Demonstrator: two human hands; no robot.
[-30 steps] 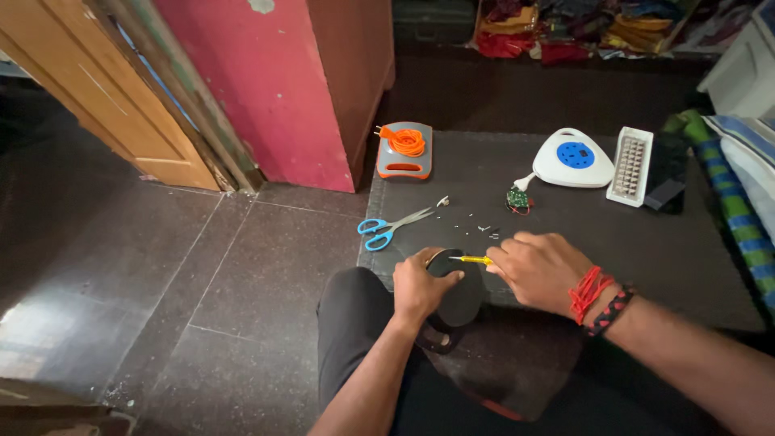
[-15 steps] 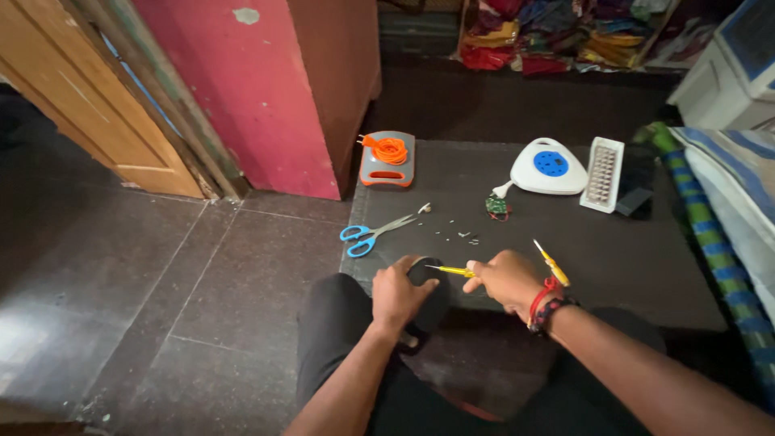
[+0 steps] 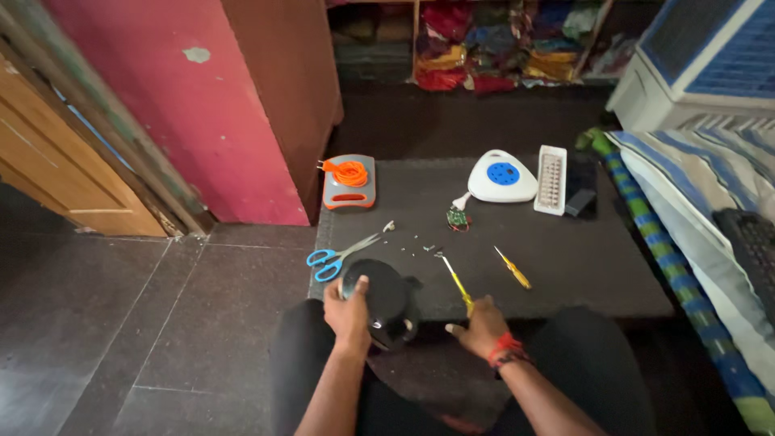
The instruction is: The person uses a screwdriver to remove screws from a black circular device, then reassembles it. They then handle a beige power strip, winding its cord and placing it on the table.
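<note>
My left hand (image 3: 348,312) grips a black rounded casing (image 3: 383,295) at the near edge of a dark mat (image 3: 581,250), thumb on top of it. My right hand (image 3: 482,324) rests on the mat's near edge with its fingers spread. Its fingertips touch the handle end of a yellow screwdriver (image 3: 454,278) that lies flat on the mat. A second, shorter yellow screwdriver (image 3: 513,268) lies just to the right. Several tiny screws (image 3: 420,241) are scattered beyond the casing.
Blue-handled scissors (image 3: 335,257) lie at the mat's left edge. Farther back are a grey reel with orange cable (image 3: 349,179), a small circuit board (image 3: 458,218), a white extension box with a blue centre (image 3: 502,176) and a white light panel (image 3: 551,168). A striped mattress (image 3: 686,234) borders the right.
My right hand drew back from the casing and laid the yellow screwdriver flat on the mat. The casing is now held by my left hand alone. The view tilted upward.
</note>
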